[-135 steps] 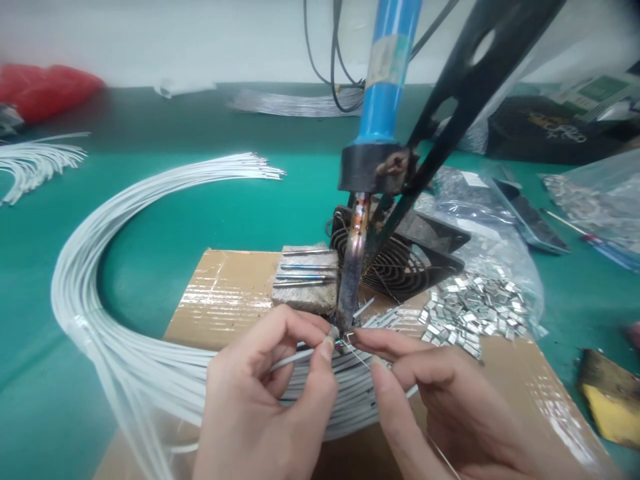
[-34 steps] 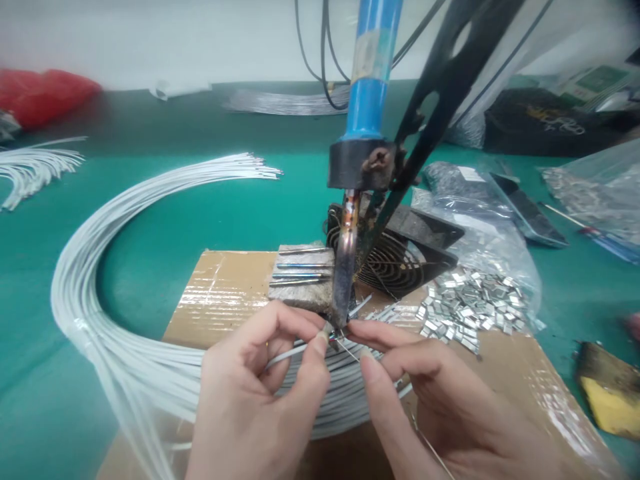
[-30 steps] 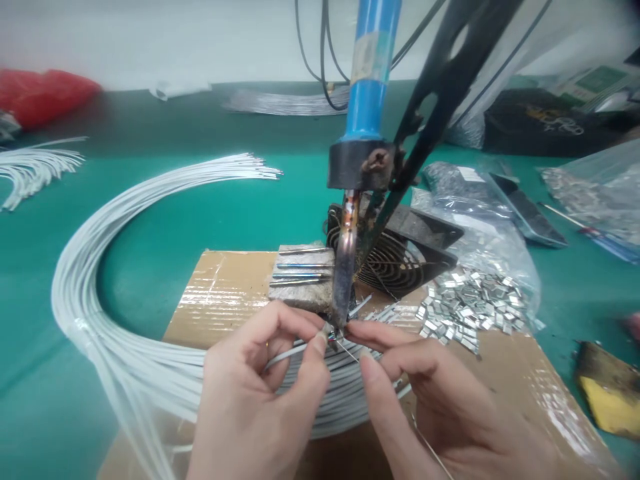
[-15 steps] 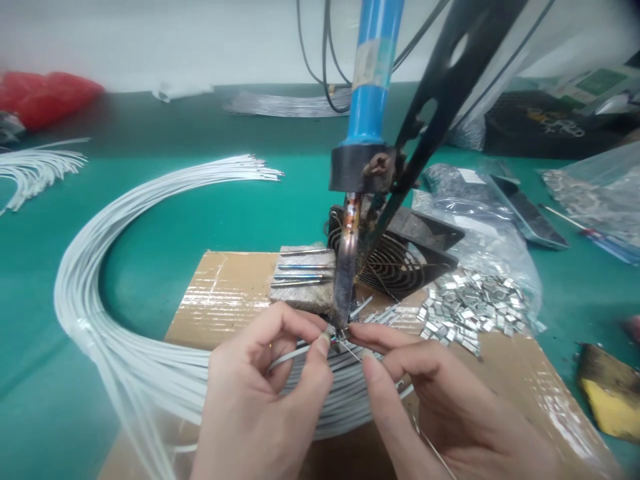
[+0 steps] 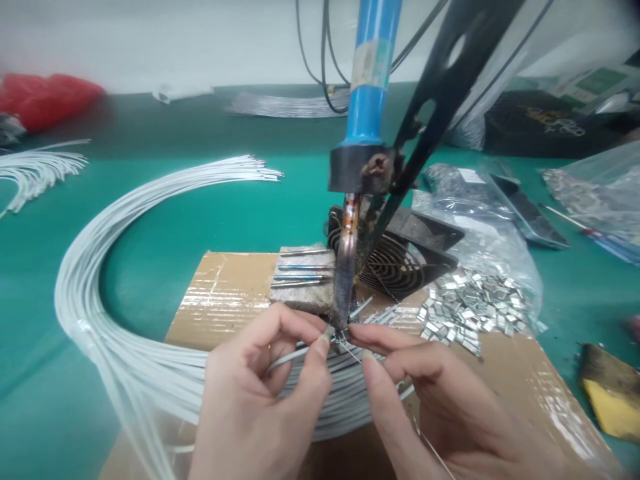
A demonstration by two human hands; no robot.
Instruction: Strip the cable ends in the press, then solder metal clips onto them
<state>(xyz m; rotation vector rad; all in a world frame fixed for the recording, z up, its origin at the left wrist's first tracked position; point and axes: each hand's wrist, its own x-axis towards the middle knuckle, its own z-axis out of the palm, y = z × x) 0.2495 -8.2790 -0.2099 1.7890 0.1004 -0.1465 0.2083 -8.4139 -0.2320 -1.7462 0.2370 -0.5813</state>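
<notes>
Between its thumb and forefinger, my left hand [image 5: 273,393] pinches the end of a white cable [image 5: 287,358] just below the soldering iron tip [image 5: 342,293]. My right hand [image 5: 430,393] holds a thin solder wire [image 5: 351,351], whose end meets the cable end under the tip; its forefinger is by a small metal piece there. The blue-handled iron [image 5: 370,87] is fixed tip down on a black bracket [image 5: 440,87]. A large bundle of white cables [image 5: 80,280] curves from the left and passes beneath both hands.
Behind my hands are a grey block [image 5: 301,293] with metal rods and a black fan [image 5: 395,267]. Small metal pieces [image 5: 470,307] spill from a plastic bag on the right of the cardboard [image 5: 505,380]. A yellow sponge [image 5: 613,407] lies far right.
</notes>
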